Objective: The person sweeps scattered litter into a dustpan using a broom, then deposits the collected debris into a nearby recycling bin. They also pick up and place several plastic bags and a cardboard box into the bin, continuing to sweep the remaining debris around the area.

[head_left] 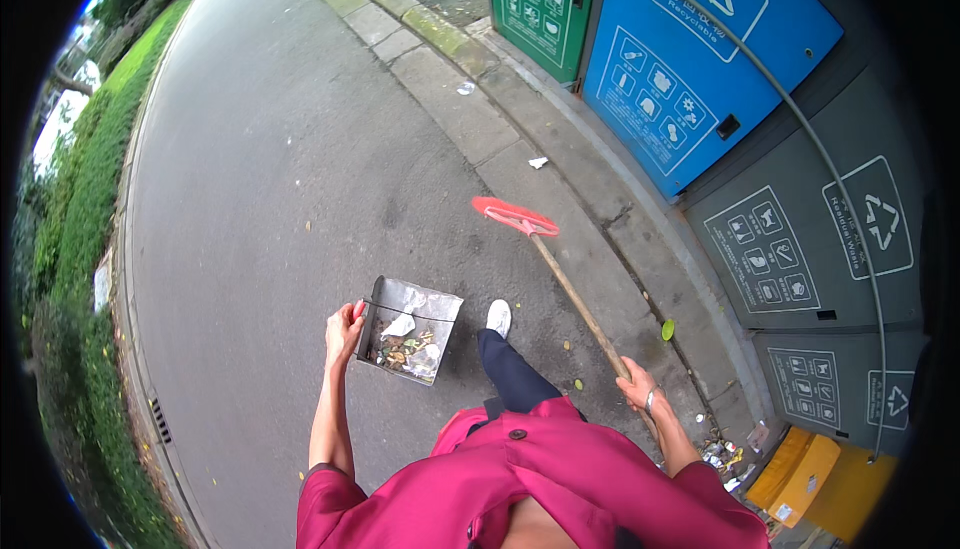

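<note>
My left hand is closed at the near left, gripping the handle of a grey metal dustpan. White paper scraps, dry leaves and other litter lie in the pan. My right hand wraps round the wooden stick of a broom, which slants away from me to the far left. Its flat red head is at the far end, over the edge between asphalt and kerb paving. Whether the head touches the ground, I cannot tell.
A row of bins lines the right: green, blue and grey. A yellow box and scattered litter lie near right. White scraps dot the paving. A hedge borders the road at left.
</note>
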Demonstrator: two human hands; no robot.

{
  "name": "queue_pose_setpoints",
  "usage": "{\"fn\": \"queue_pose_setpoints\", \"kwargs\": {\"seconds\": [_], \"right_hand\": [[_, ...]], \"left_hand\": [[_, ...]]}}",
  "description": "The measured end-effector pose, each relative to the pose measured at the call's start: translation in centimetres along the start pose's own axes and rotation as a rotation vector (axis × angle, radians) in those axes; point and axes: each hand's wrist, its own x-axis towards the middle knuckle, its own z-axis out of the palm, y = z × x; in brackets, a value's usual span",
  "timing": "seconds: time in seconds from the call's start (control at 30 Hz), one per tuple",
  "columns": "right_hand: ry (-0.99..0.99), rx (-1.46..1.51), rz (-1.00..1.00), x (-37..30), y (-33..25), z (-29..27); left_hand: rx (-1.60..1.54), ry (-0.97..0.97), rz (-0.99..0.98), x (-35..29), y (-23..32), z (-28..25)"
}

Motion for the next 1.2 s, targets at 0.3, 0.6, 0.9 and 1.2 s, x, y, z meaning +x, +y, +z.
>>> {"fn": "queue_pose_setpoints", "kwargs": {"seconds": [0.3,0.6,0.9,1.2], "right_hand": [[0.157,0.033,0.06,15.5,-17.3,-4.2],[0.246,0.294,0.177,38.3,-26.3,3.9],[-0.283,0.9,0.103,25.1,-40.2,5.9],[0.039,0.575,0.136,31.9,-48.3,-3.4]], "left_hand": [[-0.011,-0.298,0.128,24.7,5.0,1.8],[0.273,-0.49,0.52,51.9,7.6,9.0],[0.338,-0.63,0.554,65.1,6.6,12.4],[0.263,-0.561,0.568,78.8,7.1,3.0]]}}
